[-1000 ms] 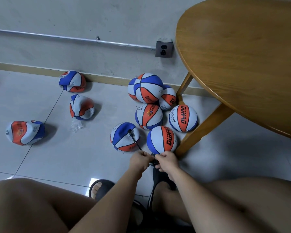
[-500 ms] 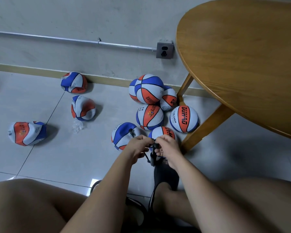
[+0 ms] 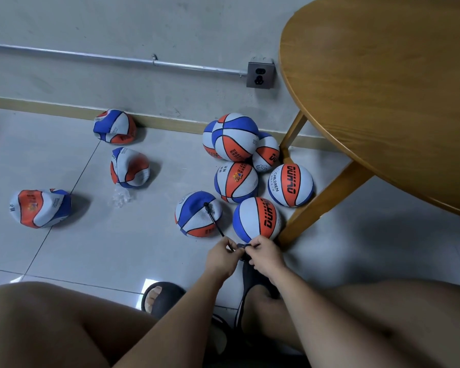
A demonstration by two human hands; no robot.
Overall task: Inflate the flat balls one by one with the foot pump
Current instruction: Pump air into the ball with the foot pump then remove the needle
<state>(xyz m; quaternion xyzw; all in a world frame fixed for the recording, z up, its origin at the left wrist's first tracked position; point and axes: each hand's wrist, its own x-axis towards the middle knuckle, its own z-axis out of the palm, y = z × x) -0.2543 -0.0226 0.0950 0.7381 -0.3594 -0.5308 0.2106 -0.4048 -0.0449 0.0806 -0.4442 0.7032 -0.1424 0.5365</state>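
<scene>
Half-flat ball [image 3: 198,214], centre frame, looks light, soft and grippy, best steadied near its valve, while left hand [image 3: 221,258] and right hand [image 3: 266,257] fingers pinch the thin hose [image 3: 214,221] at its near end.

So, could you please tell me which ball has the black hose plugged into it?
The blue-topped ball just left of the round ball by the table leg: the black hose runs from it to the left hand. No other has one.
</scene>
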